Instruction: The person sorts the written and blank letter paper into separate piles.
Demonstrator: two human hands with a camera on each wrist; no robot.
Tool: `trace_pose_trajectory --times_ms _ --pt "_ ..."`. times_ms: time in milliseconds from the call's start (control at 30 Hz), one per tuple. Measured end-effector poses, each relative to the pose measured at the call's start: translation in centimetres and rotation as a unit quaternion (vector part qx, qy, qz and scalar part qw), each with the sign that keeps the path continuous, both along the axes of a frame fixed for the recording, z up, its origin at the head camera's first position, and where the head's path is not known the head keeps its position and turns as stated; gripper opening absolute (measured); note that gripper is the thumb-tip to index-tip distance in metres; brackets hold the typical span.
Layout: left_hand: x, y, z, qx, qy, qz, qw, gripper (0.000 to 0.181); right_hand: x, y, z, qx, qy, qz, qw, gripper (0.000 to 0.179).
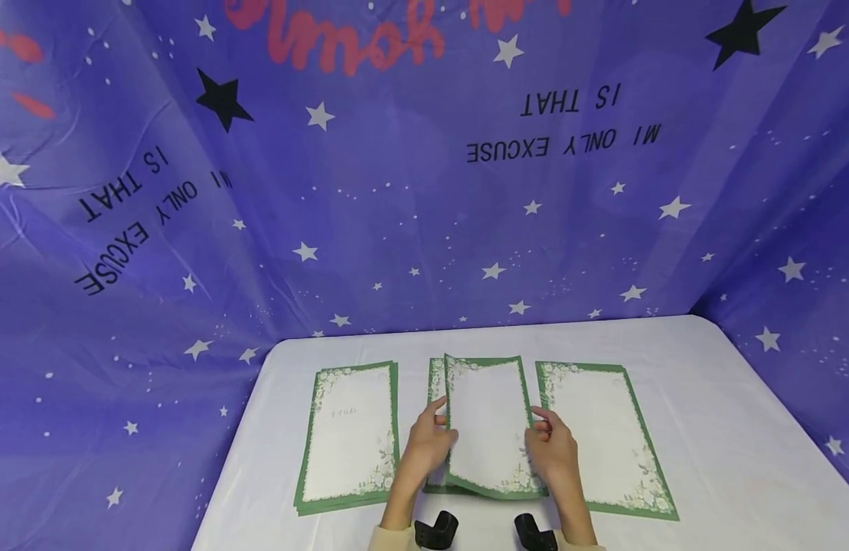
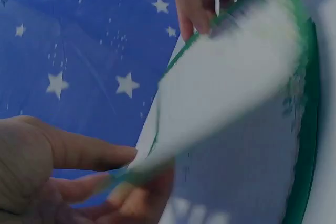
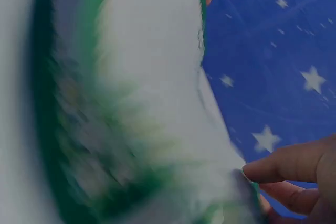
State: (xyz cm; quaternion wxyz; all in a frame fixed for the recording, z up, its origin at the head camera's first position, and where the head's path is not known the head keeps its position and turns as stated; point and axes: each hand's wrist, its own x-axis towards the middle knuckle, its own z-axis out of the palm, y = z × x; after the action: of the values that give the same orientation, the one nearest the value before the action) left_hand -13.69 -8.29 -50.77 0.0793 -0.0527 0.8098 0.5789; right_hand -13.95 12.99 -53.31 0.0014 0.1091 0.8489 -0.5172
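Both hands hold one sheet of paper [image 1: 489, 421] with a green, flower-patterned border, raised over the middle stack of like sheets [image 1: 435, 383]. At its left edge my left hand [image 1: 427, 440] pinches the sheet between thumb and fingers. My right hand [image 1: 553, 444] pinches the opposite edge the same way. In the left wrist view the held sheet [image 2: 226, 66] bows upward and is blurred, with the left thumb [image 2: 94, 153] on top of its edge. The right wrist view shows the right hand [image 3: 294, 177] at the sheet's edge.
A stack of green-bordered sheets [image 1: 351, 436] with faint writing on top lies to the left. More such sheets [image 1: 603, 436] lie on the right. All rest on a white-covered table [image 1: 734, 459]. Purple-blue star-printed cloth [image 1: 410, 214] hangs behind and at both sides.
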Motion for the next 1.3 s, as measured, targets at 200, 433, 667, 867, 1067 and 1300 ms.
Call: trace_pose_trajectory --times_ms 200,433,667,867,1067,1300 --pt "0.1 4.4 0.3 0.056 0.017 -0.025 0.9980 0.068 0.3 5.0 1.7 0.034 0.006 -0.041 0.9985 0.045" --pt "0.9 11.2 -1.4 0.126 -0.027 -0.066 0.9894 0.076 0.6 10.8 1.6 0.112 0.033 -0.127 0.9850 0.041" --pt "1.3 14.7 -2.2 0.119 -0.049 -0.101 0.9865 0.066 0.3 14.1 1.3 0.122 0.018 -0.145 0.9818 0.040" --pt "1.2 15.0 -2.8 0.024 -0.020 -0.129 0.9911 0.052 0.6 15.6 -0.7 0.134 -0.014 -0.096 0.9863 0.049" --pt "0.5 14.5 -3.5 -0.032 0.010 -0.143 0.9892 0.053 0.3 15.5 -2.7 0.175 -0.029 -0.037 0.9834 0.055" --pt "0.2 14.0 -3.9 -0.090 0.026 -0.148 0.9845 0.062 0.1 13.8 -2.4 0.186 -0.019 -0.099 0.9773 0.052"
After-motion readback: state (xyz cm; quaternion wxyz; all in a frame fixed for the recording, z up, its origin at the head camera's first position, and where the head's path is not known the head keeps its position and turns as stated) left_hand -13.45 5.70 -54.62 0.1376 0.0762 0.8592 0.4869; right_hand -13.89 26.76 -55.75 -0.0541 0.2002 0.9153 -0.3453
